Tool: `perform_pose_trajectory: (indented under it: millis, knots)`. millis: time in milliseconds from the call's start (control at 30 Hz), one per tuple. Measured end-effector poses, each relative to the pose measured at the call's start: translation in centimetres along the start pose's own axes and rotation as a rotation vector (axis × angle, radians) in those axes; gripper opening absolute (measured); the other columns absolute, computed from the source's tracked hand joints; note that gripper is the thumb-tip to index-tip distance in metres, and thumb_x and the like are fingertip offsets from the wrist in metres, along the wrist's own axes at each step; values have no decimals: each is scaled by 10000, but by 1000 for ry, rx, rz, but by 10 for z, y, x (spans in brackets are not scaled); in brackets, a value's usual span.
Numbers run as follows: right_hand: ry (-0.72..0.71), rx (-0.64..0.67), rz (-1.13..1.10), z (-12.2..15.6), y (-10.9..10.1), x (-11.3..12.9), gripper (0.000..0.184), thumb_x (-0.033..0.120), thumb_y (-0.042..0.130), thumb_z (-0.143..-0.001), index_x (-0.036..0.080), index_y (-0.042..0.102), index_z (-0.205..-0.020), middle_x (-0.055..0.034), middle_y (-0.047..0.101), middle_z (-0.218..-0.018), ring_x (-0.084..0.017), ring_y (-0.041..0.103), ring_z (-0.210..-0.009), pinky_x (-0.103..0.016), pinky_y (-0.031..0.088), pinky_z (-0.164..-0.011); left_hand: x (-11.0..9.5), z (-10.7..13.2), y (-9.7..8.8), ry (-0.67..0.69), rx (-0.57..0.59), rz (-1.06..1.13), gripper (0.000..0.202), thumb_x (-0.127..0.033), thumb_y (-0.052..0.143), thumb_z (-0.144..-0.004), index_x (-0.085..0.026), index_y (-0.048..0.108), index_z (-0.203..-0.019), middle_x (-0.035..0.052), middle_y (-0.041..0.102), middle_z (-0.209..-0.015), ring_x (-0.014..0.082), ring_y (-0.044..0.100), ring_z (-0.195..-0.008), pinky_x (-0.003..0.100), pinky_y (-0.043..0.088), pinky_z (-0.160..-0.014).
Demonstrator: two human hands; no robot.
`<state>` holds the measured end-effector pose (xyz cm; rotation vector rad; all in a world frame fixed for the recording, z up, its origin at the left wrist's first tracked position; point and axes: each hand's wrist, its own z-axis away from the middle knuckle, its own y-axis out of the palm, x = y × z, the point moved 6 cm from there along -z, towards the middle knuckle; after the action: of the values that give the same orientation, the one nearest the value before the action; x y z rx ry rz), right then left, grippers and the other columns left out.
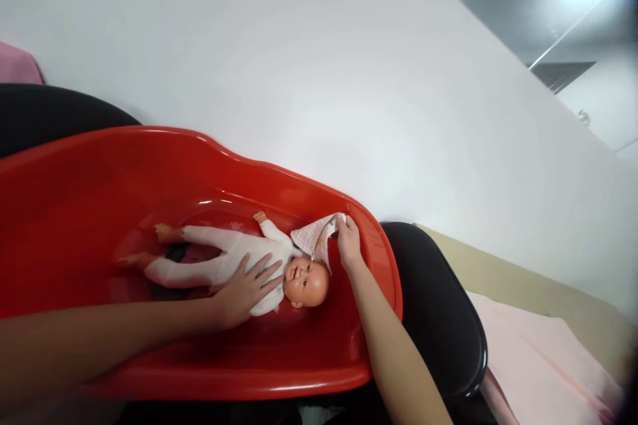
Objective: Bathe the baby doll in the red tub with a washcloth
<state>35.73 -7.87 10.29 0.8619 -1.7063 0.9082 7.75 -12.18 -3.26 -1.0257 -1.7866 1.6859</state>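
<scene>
A baby doll [234, 259] in a white suit lies on its back inside a red plastic tub [74, 212], head to the right. My left hand [246, 292] rests flat on the doll's chest, fingers spread. My right hand [347, 242] pinches a pink checked cloth [314, 239] that lies by the doll's head, close to the tub's right rim.
The tub sits on a black surface [438, 319] against a white wall [323, 60]. A pale pink sheet [543, 365] lies to the right on a beige top. A pink item [17, 66] shows at the far left edge.
</scene>
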Motion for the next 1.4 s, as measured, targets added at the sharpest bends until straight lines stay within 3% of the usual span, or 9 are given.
perform_pose_trajectory:
  millis: [100, 233, 333, 500, 767, 1033, 1200, 1333, 1400]
  knots:
    - [26, 24, 51, -4, 3, -3, 589, 836, 744, -856, 283, 560, -781, 36, 553, -769, -199, 519, -788, -343, 446, -746, 4, -8, -6, 25, 104, 16, 996, -91, 772, -872, -419, 662, -1806, 104, 470, -1947, 452, 364, -1834, 698, 234, -1456]
    - [70, -28, -7, -4, 1, -2, 622, 882, 739, -804, 284, 567, -789, 38, 569, -751, -200, 518, -777, -339, 460, -735, 18, -17, -20, -35, 87, 12, 948, -132, 721, -935, -403, 623, -1839, 77, 419, -1963, 394, 364, -1843, 627, 209, -1486]
    - [64, -36, -44, -2, 2, 3, 609, 869, 738, -811, 280, 582, -808, 27, 602, -772, -205, 542, -789, -336, 483, -739, 31, -21, -29, -97, 6, -7, 968, -98, 677, -908, -443, 645, -1812, 20, 441, -1942, 353, 423, -1816, 635, 239, -1481]
    - [52, -38, 6, 0, 3, 6, 638, 909, 722, -783, 291, 564, -769, 32, 583, -746, -204, 539, -756, -344, 492, -733, 46, -21, -39, -137, -56, -82, 1023, -16, 595, -871, -362, 627, -1834, 50, 499, -1929, 311, 457, -1801, 623, 255, -1488]
    - [102, -23, 6, 3, 0, 6, 729, 968, 799, -695, 325, 455, -699, 48, 532, -641, -182, 489, -636, -329, 457, -618, 66, -21, -51, -171, 42, -133, 958, -8, 639, -956, -346, 604, -1852, 155, 499, -1923, 379, 449, -1809, 645, 362, -1440]
    - [61, 77, -36, 11, 2, 10, 706, 957, 860, -722, 277, 669, -737, -37, 683, -717, -258, 620, -686, -401, 561, -646, 88, -26, -79, -284, -196, -109, 571, -95, 584, -1168, -244, 770, -1687, 152, 722, -1746, 388, 652, -1653, 590, 443, -1439]
    - [-145, 131, 236, 50, 18, 26, 531, 840, 815, -925, 310, 836, -921, -116, 857, -1014, -370, 798, -917, -482, 696, -791, 101, -30, -98, -323, -263, -114, 463, -113, 646, -1162, -160, 799, -1596, 186, 782, -1651, 400, 705, -1578, 594, 493, -1411]
    - [-603, 502, 491, 98, 74, 19, 312, 563, 626, -1147, 382, 878, -1120, -154, 868, -1411, -420, 851, -1206, -560, 737, -992, 107, -33, -102, -367, -284, -170, 406, -172, 569, -1243, -170, 786, -1586, 160, 792, -1635, 337, 733, -1531, 557, 540, -1377]
    - [-913, 741, 646, 123, 111, -3, 361, 319, 559, -1145, 369, 899, -1255, -139, 817, -1591, -415, 803, -1419, -588, 693, -1168, 107, -33, -102, -351, -263, -195, 398, -214, 521, -1275, -187, 793, -1564, 149, 800, -1615, 313, 735, -1512, 528, 537, -1375]
